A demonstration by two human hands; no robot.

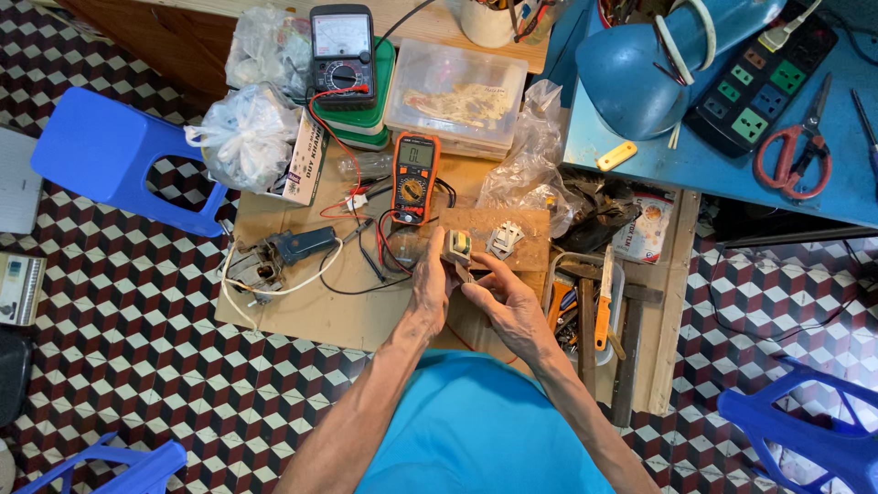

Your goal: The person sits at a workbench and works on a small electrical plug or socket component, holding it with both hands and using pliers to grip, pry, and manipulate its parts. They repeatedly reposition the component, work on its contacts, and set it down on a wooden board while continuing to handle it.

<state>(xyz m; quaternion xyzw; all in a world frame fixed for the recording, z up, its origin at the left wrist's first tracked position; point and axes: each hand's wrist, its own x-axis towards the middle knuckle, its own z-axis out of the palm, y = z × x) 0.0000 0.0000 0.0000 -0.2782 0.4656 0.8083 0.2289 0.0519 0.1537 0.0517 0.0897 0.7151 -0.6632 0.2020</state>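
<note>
**Two hands on one small part**

Two bare hands meet near the middle of the frame, just above a blue shirt at the bottom. The left hand [432, 285] is curled round a small box-like part [456, 246] w/ a green-yellow face, holding it up by its side. The right hand [508, 306] comes in from the lower right, fingers bent & pinched narrow at the bottom edge of the same part. Can't tell if the right hand has a tool in it, too small to see.

The part sits over a brown cardboard sheet [311, 311] that lies on the checkered floor. Just right of the part, a white plug piece [504, 240] rests on a wood block [535, 240].

Right above the hands is an orange meter [413, 178] w/ a grey screen. Its red & black wires curl down next to the left hand. Higher up, top middle, is a black meter [342, 55] w/ a needle dial, sitting on a green box.

Left of the hands lies a blue-grey tool [291, 249] w/ a white cord. Upper left has a white plastic bag [245, 135] & a blue stool [114, 155].

Top right is a blue table [695, 174]. On it: red scissors [794, 157], a black power strip [764, 78], & a blue lamp shade [640, 78]. Right of the hands, a tub of tools holds an orange-handled knife [604, 306]. A clear box w/ lid [455, 96] is at top middle.
</note>
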